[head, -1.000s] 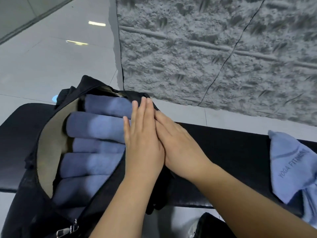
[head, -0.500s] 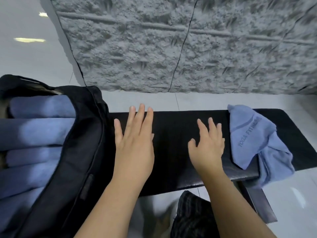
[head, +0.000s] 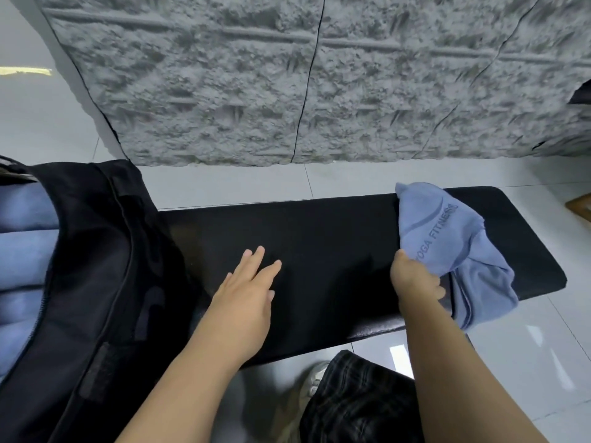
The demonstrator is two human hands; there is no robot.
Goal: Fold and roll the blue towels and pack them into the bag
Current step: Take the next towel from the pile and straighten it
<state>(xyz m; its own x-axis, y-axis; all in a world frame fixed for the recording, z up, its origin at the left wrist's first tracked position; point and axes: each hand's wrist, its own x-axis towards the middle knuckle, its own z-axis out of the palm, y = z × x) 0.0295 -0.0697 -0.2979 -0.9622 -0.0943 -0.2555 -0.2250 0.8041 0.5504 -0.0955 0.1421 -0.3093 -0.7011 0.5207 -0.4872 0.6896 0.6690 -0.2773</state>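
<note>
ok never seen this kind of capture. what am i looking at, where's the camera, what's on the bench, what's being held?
There is no robot here: a person works with two bare hands, filmed by one wide-angle camera worn on the head and looking forward and down.

The long dark surface is a black padded bench. At its left end sits a black bag, open, with rolled blue towels packed inside. At the right end lies a loose blue towel printed with "YOGA FITNESS", partly hanging over the near edge.

The left hand is open, fingers straight over the bench, holding nothing. The right hand grips the edge of the loose towel. Behind the bench is a rough grey wall on pale floor tiles.
</note>
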